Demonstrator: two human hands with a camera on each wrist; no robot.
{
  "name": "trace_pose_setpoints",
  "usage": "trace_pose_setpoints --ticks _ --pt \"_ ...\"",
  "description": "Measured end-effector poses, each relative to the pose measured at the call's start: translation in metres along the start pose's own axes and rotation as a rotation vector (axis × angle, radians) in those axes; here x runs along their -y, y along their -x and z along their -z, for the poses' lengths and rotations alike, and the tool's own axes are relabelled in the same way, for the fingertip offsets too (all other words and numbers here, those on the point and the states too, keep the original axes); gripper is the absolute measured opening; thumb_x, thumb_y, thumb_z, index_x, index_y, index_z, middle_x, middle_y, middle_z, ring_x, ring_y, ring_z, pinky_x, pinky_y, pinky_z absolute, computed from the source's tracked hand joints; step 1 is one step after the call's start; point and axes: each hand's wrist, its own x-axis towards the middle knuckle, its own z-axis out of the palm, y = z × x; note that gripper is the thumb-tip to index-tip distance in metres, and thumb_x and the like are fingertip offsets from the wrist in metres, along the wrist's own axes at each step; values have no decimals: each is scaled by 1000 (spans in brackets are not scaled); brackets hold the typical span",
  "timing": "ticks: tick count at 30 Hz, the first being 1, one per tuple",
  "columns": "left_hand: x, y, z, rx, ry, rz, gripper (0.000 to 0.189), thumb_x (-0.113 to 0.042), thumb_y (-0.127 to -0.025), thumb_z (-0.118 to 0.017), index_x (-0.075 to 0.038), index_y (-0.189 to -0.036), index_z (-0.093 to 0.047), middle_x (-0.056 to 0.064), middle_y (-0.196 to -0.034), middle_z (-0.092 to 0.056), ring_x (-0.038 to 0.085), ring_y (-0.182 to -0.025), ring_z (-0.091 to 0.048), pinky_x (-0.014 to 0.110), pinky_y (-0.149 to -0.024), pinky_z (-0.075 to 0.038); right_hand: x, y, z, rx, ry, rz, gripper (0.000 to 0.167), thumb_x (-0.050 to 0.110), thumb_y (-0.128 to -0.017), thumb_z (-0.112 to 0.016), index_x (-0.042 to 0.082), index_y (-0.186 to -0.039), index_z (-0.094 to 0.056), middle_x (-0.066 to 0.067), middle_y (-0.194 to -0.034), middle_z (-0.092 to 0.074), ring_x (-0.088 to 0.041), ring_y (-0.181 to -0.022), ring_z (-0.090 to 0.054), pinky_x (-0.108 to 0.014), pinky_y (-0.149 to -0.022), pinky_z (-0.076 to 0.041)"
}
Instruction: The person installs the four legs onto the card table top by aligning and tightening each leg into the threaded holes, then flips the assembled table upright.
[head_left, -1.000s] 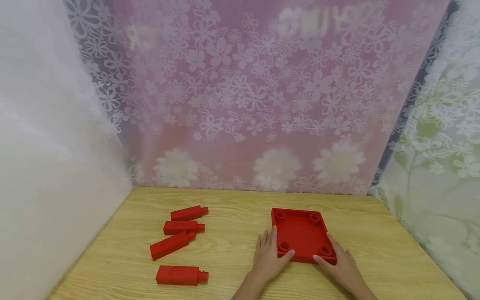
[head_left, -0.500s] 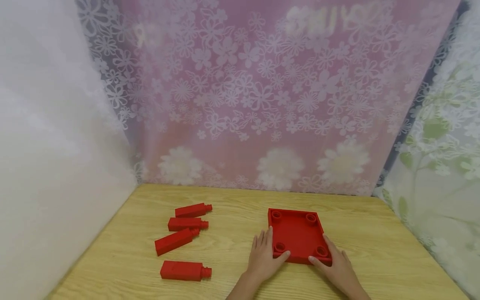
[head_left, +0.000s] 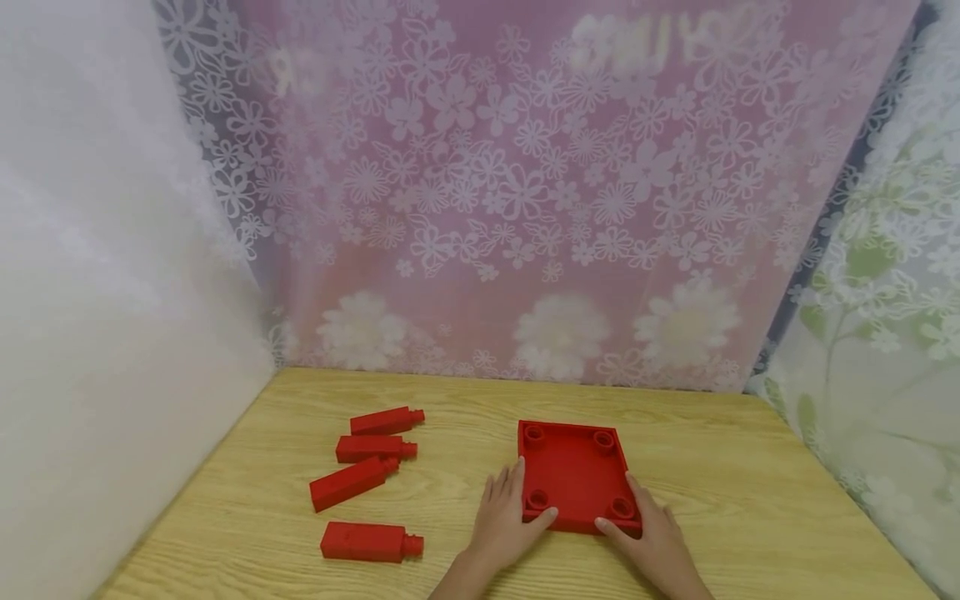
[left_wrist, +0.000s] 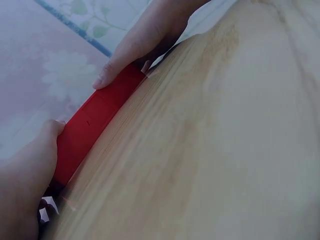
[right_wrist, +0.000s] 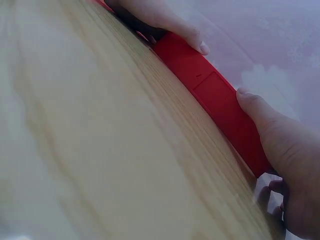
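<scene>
While its thumb presses on the near rim of the shallow red square tray (head_left: 573,479), the left hand (head_left: 501,521) has its fingers laid along the tray's left wall, only slightly bent, and so grips the near left corner. The right hand (head_left: 654,542) grips the near right corner in the same way, thumb on the near rim and fingers against the right wall, and both thumb tips point inward with a stretch of rim between them. Between the hands, the tray lies open side up, with a round raised red socket (head_left: 603,440) in each of its four corners. On its near wall the right wrist view shows a thin rectangular outline (right_wrist: 215,92).

Well apart to the left of the tray lie four red square-sided bars, each with a narrower round stub on the end facing it: a farthest bar (head_left: 378,422), a second bar (head_left: 367,448), a slanted third bar (head_left: 347,484) and a nearest bar (head_left: 363,542). Whether the third bar's stub touches the second bar is hard to tell. Under the tray spreads a pale wood-grain table (head_left: 750,500); beyond it hangs a pinkish-purple sheet with white flowers (head_left: 517,192).
</scene>
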Motion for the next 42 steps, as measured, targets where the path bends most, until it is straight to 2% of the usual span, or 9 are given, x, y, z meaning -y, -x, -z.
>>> trace_pose_setpoints --ticks 5,12,27,42 --pt "7 5 6 9 21 -2 91 -69 -84 -38 -7 -147 -18 11 -145 -29 28 -134 -20 46 -107 -10 7 2 -4 26 2 -13 98 64 -78 -56 -1 -143 -23 -29 -138 -31 -47 -125 -28 -64 -98 -6" --pt "13 11 13 12 36 5 90 -68 -84 -40 -7 -147 -18 12 -145 -28 28 -134 -20 46 -107 -11 15 4 -9 13 -6 10 96 62 -79 -57 -1 -143 -25 -28 -138 -32 -48 -125 -27 -65 -98 -9" --pt "22 21 22 0 48 -3 91 -68 -84 -40 -5 -146 -18 14 -145 -29 29 -134 -20 46 -107 -12 32 8 -13 56 -36 -38 100 67 -76 -56 1 -144 -23 -27 -140 -31 -47 -124 -30 -65 -98 -9" --pt "24 26 29 -1 121 30 88 -59 -85 -49 -3 -146 -19 18 -144 -29 31 -133 -21 48 -105 -16 39 12 -16 59 -59 -45 101 67 -74 -57 3 -145 -23 -26 -139 -33 -46 -124 -31 -62 -100 -9"
